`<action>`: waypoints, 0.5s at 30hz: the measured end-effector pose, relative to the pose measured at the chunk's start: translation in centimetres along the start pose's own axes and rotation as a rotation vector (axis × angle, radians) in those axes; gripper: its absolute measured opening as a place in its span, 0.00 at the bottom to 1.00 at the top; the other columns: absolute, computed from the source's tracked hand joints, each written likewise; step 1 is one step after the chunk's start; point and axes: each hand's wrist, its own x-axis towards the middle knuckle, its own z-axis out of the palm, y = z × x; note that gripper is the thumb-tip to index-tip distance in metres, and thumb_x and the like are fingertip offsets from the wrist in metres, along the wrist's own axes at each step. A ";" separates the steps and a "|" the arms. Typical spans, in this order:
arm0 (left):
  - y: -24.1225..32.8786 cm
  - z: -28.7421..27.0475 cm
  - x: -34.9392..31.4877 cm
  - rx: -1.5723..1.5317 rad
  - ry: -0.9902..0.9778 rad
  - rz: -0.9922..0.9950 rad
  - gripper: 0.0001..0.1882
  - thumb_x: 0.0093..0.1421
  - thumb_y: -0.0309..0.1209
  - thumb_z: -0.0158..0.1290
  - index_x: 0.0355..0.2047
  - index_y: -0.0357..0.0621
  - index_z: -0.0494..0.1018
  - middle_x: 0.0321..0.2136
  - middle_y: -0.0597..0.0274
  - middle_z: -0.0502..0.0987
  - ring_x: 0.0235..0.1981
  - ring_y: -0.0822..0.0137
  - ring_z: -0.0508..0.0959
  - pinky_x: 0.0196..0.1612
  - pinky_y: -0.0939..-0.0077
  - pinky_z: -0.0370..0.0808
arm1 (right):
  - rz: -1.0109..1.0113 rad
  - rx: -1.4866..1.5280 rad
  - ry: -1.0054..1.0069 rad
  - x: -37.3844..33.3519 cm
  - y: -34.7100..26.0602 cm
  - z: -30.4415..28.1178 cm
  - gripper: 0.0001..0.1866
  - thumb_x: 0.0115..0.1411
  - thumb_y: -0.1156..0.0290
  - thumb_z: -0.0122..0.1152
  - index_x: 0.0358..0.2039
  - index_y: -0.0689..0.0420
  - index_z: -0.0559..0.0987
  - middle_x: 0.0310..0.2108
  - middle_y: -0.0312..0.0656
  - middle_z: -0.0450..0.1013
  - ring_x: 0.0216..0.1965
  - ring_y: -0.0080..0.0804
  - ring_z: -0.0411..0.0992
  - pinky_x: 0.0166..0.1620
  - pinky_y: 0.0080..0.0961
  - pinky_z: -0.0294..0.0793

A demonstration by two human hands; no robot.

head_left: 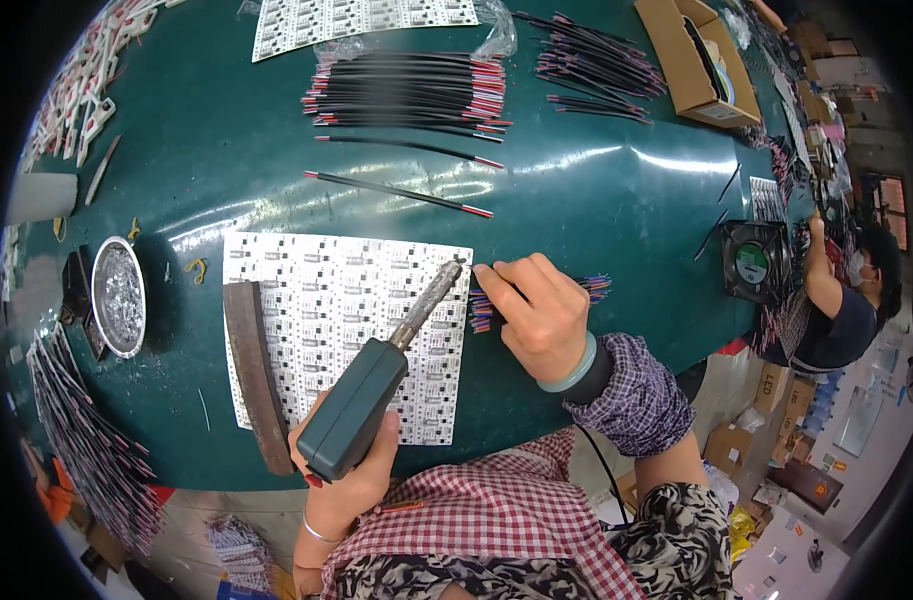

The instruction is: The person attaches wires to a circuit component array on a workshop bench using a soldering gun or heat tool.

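Note:
My left hand (362, 470) is wrapped round the dark green body of a soldering gun (352, 405). Its long, crusted tip reaches the upper right corner of a white sheet of circuit boards (322, 270). Just right of that tip, my right hand (547, 320) is closed in a pinch at the sheet's edge. Whatever lies between those fingertips is too small to make out. Short red and blue wires (597, 288) lie in a bunch on the table, partly hidden beneath the right hand. A rusty flat metal bar (257, 370) rests along the sheet's left side.
Black wires with red ends (397, 90) are heaped beyond the sheet, with two lying apart nearer. A round metal bowl (119, 300) stands left, by a long wire bundle (87, 440). A fan (754, 262) and cardboard box (712, 105) are right, where a co-worker (842, 300) sits.

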 end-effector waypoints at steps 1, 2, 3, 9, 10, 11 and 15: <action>-0.1 0.0 -0.1 -0.020 0.034 -0.033 0.11 0.50 0.21 0.63 0.36 0.31 0.80 0.26 0.55 0.79 0.21 0.65 0.77 0.26 0.74 0.74 | 0.001 -0.006 -0.005 0.0 0.0 0.0 0.26 0.34 0.87 0.59 0.40 0.65 0.82 0.31 0.45 0.74 0.29 0.39 0.74 0.27 0.32 0.73; 0.0 -0.1 -0.2 -0.020 0.035 -0.035 0.11 0.50 0.21 0.63 0.36 0.31 0.80 0.26 0.55 0.79 0.21 0.65 0.77 0.26 0.74 0.74 | 0.001 -0.005 -0.006 0.0 0.0 -0.1 0.26 0.34 0.87 0.59 0.40 0.65 0.82 0.31 0.45 0.74 0.29 0.39 0.74 0.27 0.32 0.73; 0.1 -0.2 -0.1 0.002 0.015 -0.035 0.12 0.50 0.21 0.63 0.36 0.31 0.80 0.26 0.54 0.79 0.21 0.66 0.78 0.26 0.74 0.74 | 0.006 -0.004 -0.005 -0.1 0.0 -0.1 0.26 0.34 0.87 0.59 0.39 0.65 0.82 0.31 0.45 0.74 0.29 0.40 0.74 0.27 0.32 0.73; 0.0 -0.2 0.0 -0.003 -0.016 -0.034 0.12 0.50 0.20 0.63 0.36 0.31 0.80 0.27 0.54 0.79 0.22 0.66 0.78 0.27 0.75 0.74 | 0.016 0.045 -0.009 -0.2 0.4 0.1 0.26 0.34 0.88 0.57 0.39 0.64 0.82 0.31 0.44 0.74 0.29 0.41 0.74 0.28 0.32 0.74; 0.1 -0.1 0.1 -0.025 -0.021 -0.032 0.12 0.50 0.20 0.63 0.36 0.30 0.80 0.27 0.54 0.79 0.23 0.66 0.78 0.27 0.75 0.74 | 0.016 0.060 -0.018 -0.2 0.5 0.0 0.26 0.34 0.88 0.57 0.39 0.64 0.82 0.32 0.44 0.75 0.30 0.41 0.74 0.28 0.33 0.74; 0.2 -0.1 0.2 -0.026 -0.021 -0.033 0.12 0.50 0.20 0.63 0.36 0.30 0.80 0.27 0.54 0.79 0.23 0.66 0.78 0.27 0.75 0.74 | 0.017 0.060 -0.019 -0.2 0.6 0.0 0.26 0.34 0.88 0.57 0.39 0.64 0.82 0.32 0.44 0.75 0.30 0.41 0.74 0.28 0.33 0.74; 0.7 -0.1 0.5 0.028 -0.066 0.012 0.09 0.50 0.19 0.62 0.34 0.31 0.79 0.26 0.55 0.78 0.22 0.67 0.77 0.26 0.75 0.73 | 0.000 0.065 -0.011 -0.2 0.8 0.0 0.26 0.34 0.88 0.57 0.39 0.63 0.83 0.32 0.44 0.75 0.29 0.41 0.74 0.29 0.32 0.74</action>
